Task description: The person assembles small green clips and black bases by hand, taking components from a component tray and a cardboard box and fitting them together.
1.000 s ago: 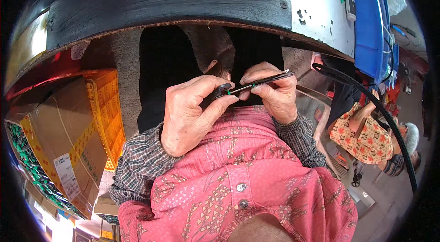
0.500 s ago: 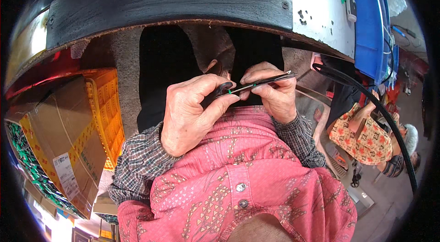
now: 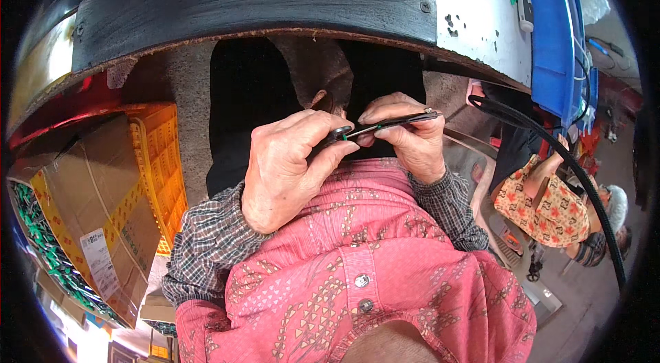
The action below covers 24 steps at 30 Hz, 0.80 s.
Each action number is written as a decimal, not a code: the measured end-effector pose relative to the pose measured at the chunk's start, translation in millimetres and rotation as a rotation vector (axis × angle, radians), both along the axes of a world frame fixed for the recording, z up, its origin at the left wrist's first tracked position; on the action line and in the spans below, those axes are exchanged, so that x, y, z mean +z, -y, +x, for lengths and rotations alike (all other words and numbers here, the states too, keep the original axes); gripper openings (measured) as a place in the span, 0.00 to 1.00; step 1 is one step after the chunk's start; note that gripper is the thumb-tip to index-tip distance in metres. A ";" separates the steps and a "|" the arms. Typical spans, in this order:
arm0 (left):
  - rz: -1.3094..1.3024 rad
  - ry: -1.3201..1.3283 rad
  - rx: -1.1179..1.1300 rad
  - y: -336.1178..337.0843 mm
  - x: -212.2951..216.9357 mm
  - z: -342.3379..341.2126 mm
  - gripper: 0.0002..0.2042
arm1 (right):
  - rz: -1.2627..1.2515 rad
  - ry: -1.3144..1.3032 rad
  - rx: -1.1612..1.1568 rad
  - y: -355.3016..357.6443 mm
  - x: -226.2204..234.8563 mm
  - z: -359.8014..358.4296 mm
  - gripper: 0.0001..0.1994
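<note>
Over my lap, both hands hold a slim black piece point(image 3: 395, 122) with small green bits on it. My left hand point(image 3: 282, 167) is closed in a pinch round its rounded black end. My right hand point(image 3: 421, 146) pinches the other length between thumb and fingers, and the narrow tip sticks out past the fingers to the right. Whether this is one piece or several thin ones laid together, I cannot tell. Parts of it are hidden under the fingers of both hands.
Ahead is the edge of a workbench with a black pad point(image 3: 254, 2). Black rods and a blue bin point(image 3: 553, 40) are at its right. An orange crate point(image 3: 161, 163) and a cardboard box point(image 3: 96, 191) stand left. A black cable point(image 3: 577, 170) hangs right, before another person point(image 3: 543, 198).
The slim piece has turned slightly in my fingers: its rounded end shows at another angle, and its right tip has shifted a little left. Both hands keep their grip.
</note>
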<state>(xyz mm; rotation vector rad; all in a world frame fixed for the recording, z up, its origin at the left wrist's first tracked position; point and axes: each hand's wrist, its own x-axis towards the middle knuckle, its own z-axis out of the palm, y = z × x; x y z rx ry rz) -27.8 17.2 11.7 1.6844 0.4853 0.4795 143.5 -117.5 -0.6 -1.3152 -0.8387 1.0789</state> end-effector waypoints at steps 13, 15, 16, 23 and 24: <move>0.167 0.018 -0.023 0.2 -4.4 0.7 0.11 | -0.116 0.035 0.028 -2.4 5.9 2.3 0.07; 0.214 0.042 -0.017 -0.1 -5.8 1.3 0.12 | -0.133 0.035 0.039 -3.8 6.6 2.7 0.07; 0.213 0.042 -0.017 -0.3 -6.9 1.3 0.12 | -0.162 0.012 0.036 -4.4 7.0 2.8 0.07; 0.360 0.077 -0.021 4.3 -11.9 -0.6 0.15 | -0.317 -0.123 0.019 -4.9 14.0 -0.2 0.06; 0.421 0.084 -0.030 4.5 -11.2 -1.1 0.17 | -0.317 -0.123 0.019 -4.6 13.6 0.1 0.06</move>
